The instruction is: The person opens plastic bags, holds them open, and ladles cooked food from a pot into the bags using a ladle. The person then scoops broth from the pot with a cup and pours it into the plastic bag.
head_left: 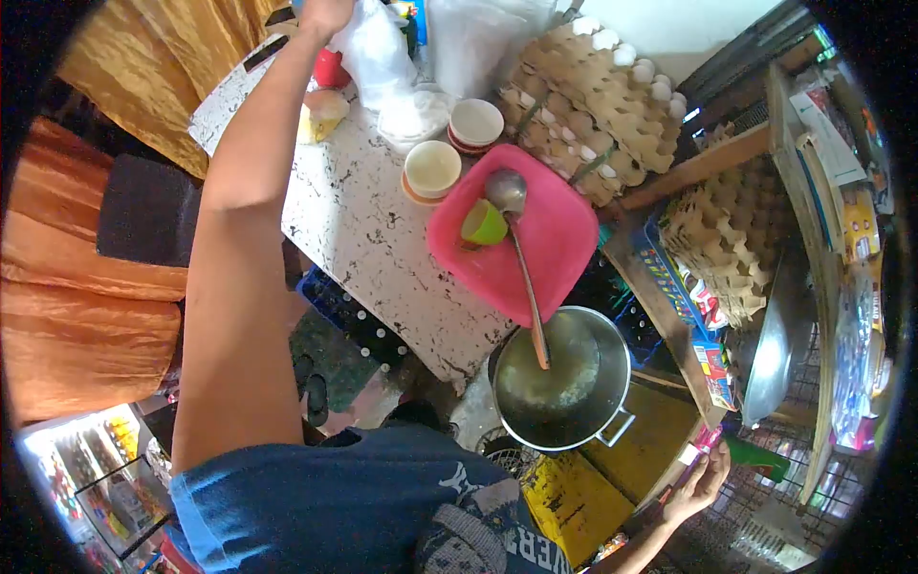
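Extending over the worktop (349, 225), the left hand (328, 13) (cropped, grip unverifiable) lies beside the white plastic bag (376, 59), while the right hand (701, 486), fingers half-curled, grip undetermined, sits right beside the pink packet (706, 439)

From here I read the basin (564, 220) as smooth plastic, the ladle (507, 191) and pot (613, 387) as shiny metal, the bag (376, 55) as crinkled, translucent plastic. The egg trays (612, 96) look rough, matt paper pulp to me; the desk (344, 210), flaked; the curtain (81, 320), sheened cloth.
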The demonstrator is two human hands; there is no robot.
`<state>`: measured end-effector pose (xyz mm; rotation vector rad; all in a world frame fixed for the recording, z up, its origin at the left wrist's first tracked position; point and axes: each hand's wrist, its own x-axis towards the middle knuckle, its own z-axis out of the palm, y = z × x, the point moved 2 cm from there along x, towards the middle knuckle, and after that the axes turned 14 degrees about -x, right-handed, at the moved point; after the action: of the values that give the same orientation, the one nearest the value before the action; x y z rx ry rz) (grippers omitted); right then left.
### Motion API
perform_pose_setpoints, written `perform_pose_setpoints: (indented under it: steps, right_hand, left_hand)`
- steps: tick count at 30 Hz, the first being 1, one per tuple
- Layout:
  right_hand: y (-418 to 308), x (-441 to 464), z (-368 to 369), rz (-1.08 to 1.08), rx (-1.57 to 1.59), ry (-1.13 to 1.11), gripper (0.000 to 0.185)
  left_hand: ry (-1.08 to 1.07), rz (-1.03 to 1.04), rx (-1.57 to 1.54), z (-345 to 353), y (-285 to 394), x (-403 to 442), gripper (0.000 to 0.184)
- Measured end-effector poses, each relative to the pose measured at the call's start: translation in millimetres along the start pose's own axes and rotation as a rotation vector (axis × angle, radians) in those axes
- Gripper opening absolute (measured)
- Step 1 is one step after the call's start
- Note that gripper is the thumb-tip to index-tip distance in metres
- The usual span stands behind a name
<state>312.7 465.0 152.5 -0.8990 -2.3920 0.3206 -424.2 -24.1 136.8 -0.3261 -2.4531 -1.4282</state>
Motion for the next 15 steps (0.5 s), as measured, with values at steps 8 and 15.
perform_pose_setpoints:
  steps: [8,15]
  right_hand:
    - [-20.3,-2.6,12.4,-0.026,0.019,-0.002,0.026]
    - [-111.5,26.5,80.0,-0.223,-0.067,-0.241,0.020]
  left_hand:
    - [0.054,0.365,0.332,19.2,37.8,-40.7,0.031]
    - [0.112,0.209,0.321,21.0,21.7,-43.1,0.031]
